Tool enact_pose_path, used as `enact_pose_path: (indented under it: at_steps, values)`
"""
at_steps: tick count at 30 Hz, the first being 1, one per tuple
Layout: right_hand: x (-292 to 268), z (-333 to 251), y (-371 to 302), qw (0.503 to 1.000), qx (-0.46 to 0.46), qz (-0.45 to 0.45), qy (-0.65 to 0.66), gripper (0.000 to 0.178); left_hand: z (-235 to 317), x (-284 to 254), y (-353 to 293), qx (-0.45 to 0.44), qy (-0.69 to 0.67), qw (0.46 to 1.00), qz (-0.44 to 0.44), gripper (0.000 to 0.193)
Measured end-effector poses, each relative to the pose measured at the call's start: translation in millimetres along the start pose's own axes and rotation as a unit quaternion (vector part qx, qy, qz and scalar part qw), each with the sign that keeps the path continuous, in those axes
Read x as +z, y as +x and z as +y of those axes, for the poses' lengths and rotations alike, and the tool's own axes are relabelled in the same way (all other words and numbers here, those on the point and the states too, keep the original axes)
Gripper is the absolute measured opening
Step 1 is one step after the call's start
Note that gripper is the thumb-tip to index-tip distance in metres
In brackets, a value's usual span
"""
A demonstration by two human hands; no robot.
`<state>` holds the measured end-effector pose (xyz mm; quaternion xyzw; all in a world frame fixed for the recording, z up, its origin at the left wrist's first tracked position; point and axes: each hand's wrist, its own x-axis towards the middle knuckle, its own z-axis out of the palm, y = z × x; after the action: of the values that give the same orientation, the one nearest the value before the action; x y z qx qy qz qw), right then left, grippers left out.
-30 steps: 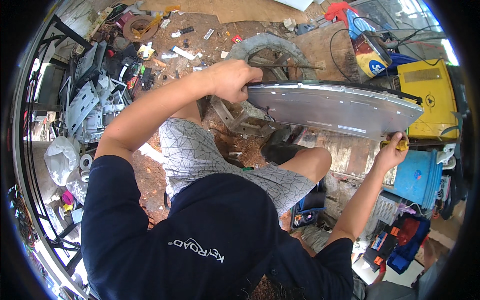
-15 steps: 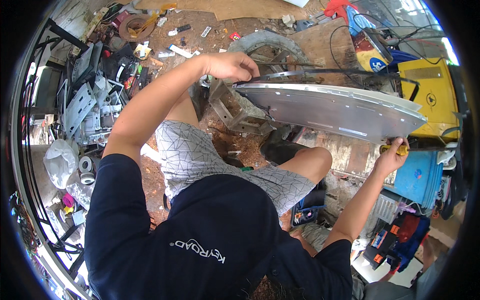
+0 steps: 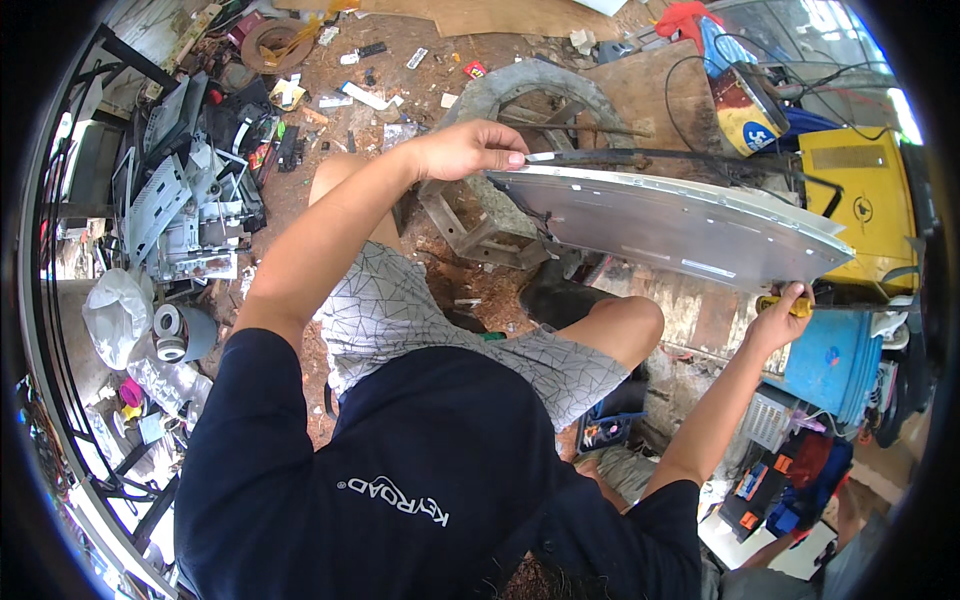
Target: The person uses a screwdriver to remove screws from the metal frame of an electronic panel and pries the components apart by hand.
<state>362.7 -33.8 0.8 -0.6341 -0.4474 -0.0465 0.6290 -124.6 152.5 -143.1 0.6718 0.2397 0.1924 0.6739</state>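
A flat display panel [image 3: 660, 222] with a grey metal back stands on edge in front of me, its long side running left to right. A thin black frame strip [image 3: 690, 157] runs along its top edge, bowed away from the panel. Thumb and fingers of my left hand [image 3: 465, 150] pinch the strip's left end, at the panel's upper left corner. My right hand [image 3: 782, 318] is closed around a yellow-handled screwdriver [image 3: 799, 307] by the panel's lower right corner. Whether those fingers also support the panel is hidden.
Under the panel's left end is an angular metal frame [image 3: 478, 240], with a grey ring-shaped base [image 3: 510, 85] behind. A yellow box [image 3: 858, 200] and a blue plastic container [image 3: 832, 355] stand right. Scrap metal parts [image 3: 165, 215] are heaped left. Another person's arm [image 3: 850, 515] shows lower right.
My left hand has turned, its thumb now showing on the strip's end. The strip has shifted slightly at the left. My right hand stays nearly in place with the screwdriver.
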Motion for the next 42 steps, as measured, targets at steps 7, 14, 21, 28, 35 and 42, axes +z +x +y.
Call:
enact_pose_path:
  at_steps: [7,14,21,28,35,42]
  values:
    - [3.1,-8.7,18.1,0.993,0.015,-0.103,-0.057,0.035,-7.8,5.0,-18.5,-0.093,-0.02,0.992,0.085,0.049]
    - [45.8,-36.5,28.6,0.989,-0.001,-0.139,-0.056,0.034,-21.0,23.6,-20.1,-0.126,-0.226,0.933,0.248,0.067]
    - [75.1,-92.2,14.0,0.984,-0.01,-0.143,-0.108,0.033,-18.1,62.2,-5.3,-0.033,0.127,0.857,0.499,0.076]
    - [83.5,-126.0,-1.4,0.975,-0.058,-0.131,-0.172,0.034,160.0,121.2,24.5,0.346,0.474,0.737,0.336,0.07]
    - [83.3,-163.3,-7.5,0.978,-0.049,-0.151,-0.139,0.035,279.9,134.6,102.5,0.314,0.703,0.625,0.128,0.057]
    - [47.3,-199.8,-12.2,0.963,0.03,-0.253,0.094,0.041,290.8,91.7,99.6,0.311,0.657,0.687,0.003,0.037]
